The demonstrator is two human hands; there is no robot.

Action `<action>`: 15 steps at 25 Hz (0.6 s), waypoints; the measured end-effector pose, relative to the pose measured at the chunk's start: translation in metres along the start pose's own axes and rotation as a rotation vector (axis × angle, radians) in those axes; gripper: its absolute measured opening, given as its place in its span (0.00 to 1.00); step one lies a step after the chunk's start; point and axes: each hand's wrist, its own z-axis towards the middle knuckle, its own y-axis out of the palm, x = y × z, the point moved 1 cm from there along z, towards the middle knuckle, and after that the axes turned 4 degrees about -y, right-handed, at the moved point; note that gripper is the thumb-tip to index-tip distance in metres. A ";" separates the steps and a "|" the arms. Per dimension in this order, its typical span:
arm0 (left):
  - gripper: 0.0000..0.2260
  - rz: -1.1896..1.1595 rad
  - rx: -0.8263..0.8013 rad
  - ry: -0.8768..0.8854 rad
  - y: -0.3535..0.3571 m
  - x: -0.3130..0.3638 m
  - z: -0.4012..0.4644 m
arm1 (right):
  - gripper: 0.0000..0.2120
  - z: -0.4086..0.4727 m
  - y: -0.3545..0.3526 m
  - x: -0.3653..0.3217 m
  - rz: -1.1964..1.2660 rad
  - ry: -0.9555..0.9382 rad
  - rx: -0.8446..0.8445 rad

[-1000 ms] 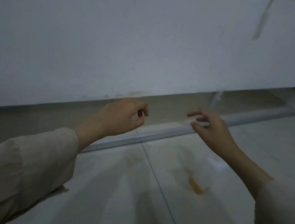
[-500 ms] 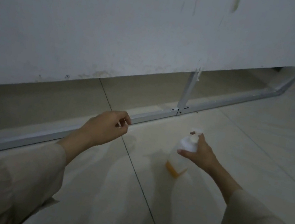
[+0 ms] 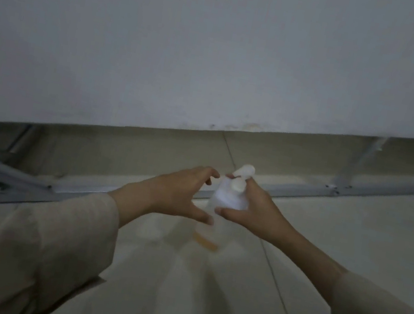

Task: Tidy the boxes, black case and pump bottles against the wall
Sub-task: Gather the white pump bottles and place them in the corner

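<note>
Bottle grab — near the wall
My right hand [image 3: 251,214] pinches the pump bottle [image 3: 222,206]; left hand [image 3: 180,193] spread beside it — blur, slip risk.

Bare indoor rm: tiled floor [image 3: 347,264], white wall [image 3: 192,43].

The floor [image 3: 347,264] is laid with pale, glossy tiles, divided by thin dark grout lines. A grey metal rail [image 3: 305,189] is fixed along it — running from the left edge up toward the right — with screws seen at a joint. Beyond the rail, more tile is seen under the white wall panel [image 3: 219,48], whose lower edge is raised off the floor.
</note>
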 end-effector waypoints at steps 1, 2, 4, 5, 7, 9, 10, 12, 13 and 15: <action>0.41 -0.079 0.031 0.005 -0.003 -0.018 -0.018 | 0.30 0.013 0.016 -0.026 0.010 -0.061 -0.020; 0.45 -0.164 0.095 -0.004 -0.009 -0.040 -0.039 | 0.30 0.027 0.035 -0.053 0.029 -0.118 -0.038; 0.48 -0.268 0.239 -0.062 -0.020 -0.084 -0.081 | 0.30 0.051 0.075 -0.101 0.083 -0.200 -0.066; 0.48 -0.286 0.317 -0.108 -0.026 -0.106 -0.103 | 0.31 0.061 0.099 -0.124 0.108 -0.231 -0.085; 0.48 -0.297 0.482 -0.186 -0.035 -0.150 -0.145 | 0.30 0.077 0.150 -0.167 0.144 -0.286 -0.124; 0.47 -0.318 0.634 -0.239 -0.042 -0.188 -0.181 | 0.28 0.089 0.200 -0.204 0.170 -0.343 -0.154; 0.47 -0.334 0.706 -0.266 -0.046 -0.206 -0.198 | 0.27 0.095 0.225 -0.222 0.176 -0.373 -0.178; 0.44 -0.385 0.825 -0.344 -0.052 -0.243 -0.229 | 0.28 0.109 0.273 -0.253 0.175 -0.415 -0.221; 0.42 -0.422 0.870 -0.385 -0.051 -0.260 -0.241 | 0.28 0.117 0.293 -0.265 0.175 -0.424 -0.234; 0.38 -0.522 0.951 -0.454 -0.042 -0.290 -0.258 | 0.29 0.133 0.326 -0.281 0.180 -0.426 -0.246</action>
